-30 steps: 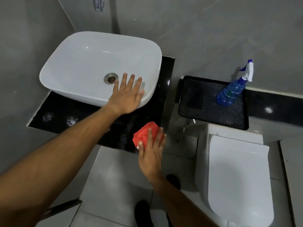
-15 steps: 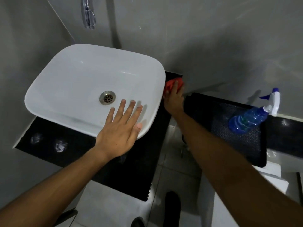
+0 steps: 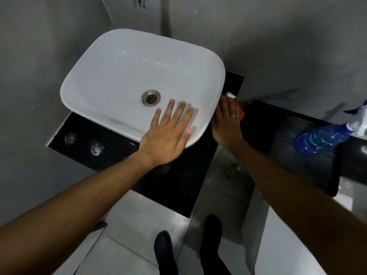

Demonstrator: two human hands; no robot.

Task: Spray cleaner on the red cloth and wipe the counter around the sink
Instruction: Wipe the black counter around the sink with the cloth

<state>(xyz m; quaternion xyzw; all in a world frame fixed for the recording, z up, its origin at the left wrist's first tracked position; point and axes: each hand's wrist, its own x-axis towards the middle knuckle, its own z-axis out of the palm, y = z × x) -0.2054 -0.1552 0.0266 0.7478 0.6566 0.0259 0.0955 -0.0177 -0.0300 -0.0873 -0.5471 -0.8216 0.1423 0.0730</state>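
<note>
Wiping the narrow strip beside the basin. The right hand (image 3: 226,124) lies flat, fingers together, pressing the red cloth (image 3: 239,111) onto the black bench (image 3: 178,187) in the gap between the sink (image 3: 123,76) rim and the wall; a flat palm spreads pressure over the cloth and fits this tight space. The left hand (image 3: 168,133), fingers spread and holding nothing, rests on the sink's near rim, apparently bracing the body for the reach. The blue spray bottle (image 3: 325,137) stands apart on a black textured tray (image 3: 294,155) to the right, suggesting spraying is done. Pale smudges (image 3: 83,142) on the bench's left part likely await wiping.
</note>
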